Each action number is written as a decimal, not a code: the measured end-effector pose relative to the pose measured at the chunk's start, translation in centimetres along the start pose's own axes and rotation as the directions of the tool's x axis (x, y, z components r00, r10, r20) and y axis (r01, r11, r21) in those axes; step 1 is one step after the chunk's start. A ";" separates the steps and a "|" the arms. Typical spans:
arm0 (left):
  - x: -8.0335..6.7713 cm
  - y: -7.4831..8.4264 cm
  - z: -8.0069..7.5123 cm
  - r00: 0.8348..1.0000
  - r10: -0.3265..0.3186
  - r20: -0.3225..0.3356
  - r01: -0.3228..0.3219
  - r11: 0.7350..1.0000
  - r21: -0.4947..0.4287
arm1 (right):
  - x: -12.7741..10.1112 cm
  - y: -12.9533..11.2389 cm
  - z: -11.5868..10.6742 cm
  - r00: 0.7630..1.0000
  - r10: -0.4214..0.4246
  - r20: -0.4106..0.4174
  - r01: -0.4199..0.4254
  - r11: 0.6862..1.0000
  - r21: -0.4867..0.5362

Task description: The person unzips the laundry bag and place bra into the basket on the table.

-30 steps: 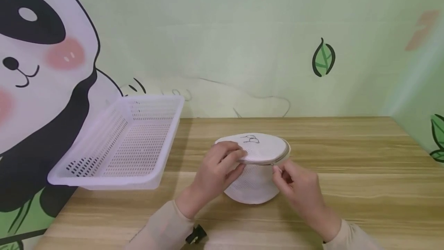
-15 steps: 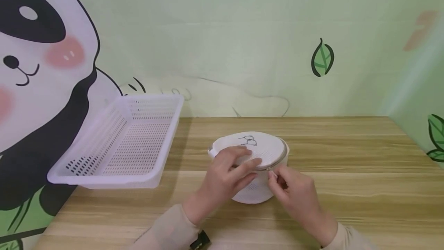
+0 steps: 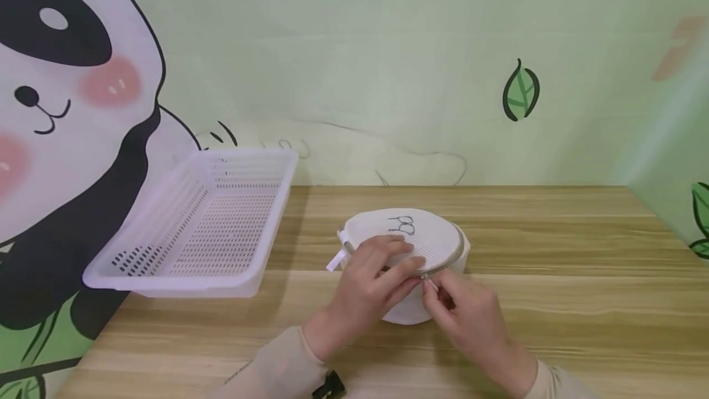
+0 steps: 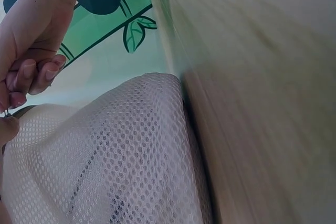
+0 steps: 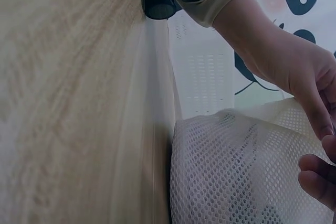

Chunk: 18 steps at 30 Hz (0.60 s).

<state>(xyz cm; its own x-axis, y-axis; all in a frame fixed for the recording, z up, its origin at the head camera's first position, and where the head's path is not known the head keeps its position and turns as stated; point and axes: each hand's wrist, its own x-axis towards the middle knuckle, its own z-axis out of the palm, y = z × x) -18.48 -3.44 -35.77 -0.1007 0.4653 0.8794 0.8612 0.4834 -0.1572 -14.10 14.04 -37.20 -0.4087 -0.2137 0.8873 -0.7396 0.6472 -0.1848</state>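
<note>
A round white mesh bag [image 3: 410, 236] with a small black drawing on its lid stands on the wooden table [image 3: 554, 245]. My left hand [image 3: 401, 263] lies over the lid's front edge and holds the rim, fingers on top. My right hand [image 3: 430, 285] pinches the zipper pull [image 3: 425, 277] at the front of the rim, just beside the left fingertips. The left wrist view shows the mesh bag [image 4: 110, 156] up close, with the right hand's curled fingers [image 4: 31, 72] above it. In the right wrist view my left hand [image 5: 299, 77] reaches down onto the mesh bag [image 5: 236, 171].
A white perforated plastic basket [image 3: 205, 226] sits tilted at the table's left edge, against the panda wall. A white tab [image 3: 335, 260] sticks out from the bag's left side. Bare wood stretches to the right of the bag and along the front.
My right hand has drawn the zipper pull leftward along the rim's front. The left hand slid right over the lid. The bag shifted slightly and the white tab came into view.
</note>
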 end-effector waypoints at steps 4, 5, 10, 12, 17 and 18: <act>-0.2 -0.1 0.0 0.999 0.032 -0.001 -0.032 0.999 0.020 | 0.0 -0.3 0.0 1.000 0.004 0.004 -0.005 1.000 0.019; -0.2 -0.1 0.0 0.999 0.038 0.001 -0.038 0.999 0.024 | 0.0 -0.3 0.0 1.000 -0.003 0.000 0.003 1.000 0.020; -0.3 -0.2 -0.1 0.998 0.056 0.015 -0.056 0.998 0.034 | -0.1 -0.5 -0.1 0.999 0.033 0.018 -0.034 0.998 0.049; -0.3 -0.3 -0.1 0.998 0.056 0.018 -0.056 0.998 0.022 | -0.1 -0.5 -0.1 0.999 0.038 0.018 -0.039 0.998 0.054; -0.3 -0.4 -0.1 0.999 0.048 0.009 -0.048 0.998 -0.028 | 0.0 -0.5 0.1 1.000 0.008 -0.014 -0.007 0.999 0.049; -0.3 -0.4 -0.1 0.999 0.046 0.006 -0.046 0.998 -0.035 | 0.0 -0.5 0.1 1.000 0.009 -0.017 -0.008 0.999 0.048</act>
<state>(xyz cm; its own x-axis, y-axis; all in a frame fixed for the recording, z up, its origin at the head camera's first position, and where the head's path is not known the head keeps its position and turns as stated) -18.76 -3.86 -35.93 -0.0636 0.4915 0.8686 0.8817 0.4353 -0.1818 -13.82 13.67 -37.11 -0.4062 -0.1959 0.8926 -0.7614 0.6126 -0.2120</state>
